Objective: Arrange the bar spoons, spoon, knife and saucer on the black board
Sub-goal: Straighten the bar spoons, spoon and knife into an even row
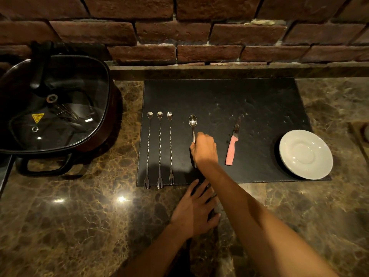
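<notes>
Three long twisted bar spoons (pixel 159 148) lie side by side on the left part of the black board (pixel 249 100), bowls away from me, fork ends over its near edge. A steel spoon (pixel 192 119) lies to their right, and my right hand (pixel 204 149) grips its handle. Further right a knife (pixel 232 145) with a pink handle lies on the board, blade pointing away. The white saucer (pixel 305 153) sits on the board's near right corner. My left hand (pixel 196 210) rests flat on the counter just before the board's near edge.
A black pan with a glass lid (pixel 54 108) stands on the marble counter (pixel 79 226) to the left of the board. A brick wall (pixel 189 31) rises right behind the board. Something brown shows at the far right edge.
</notes>
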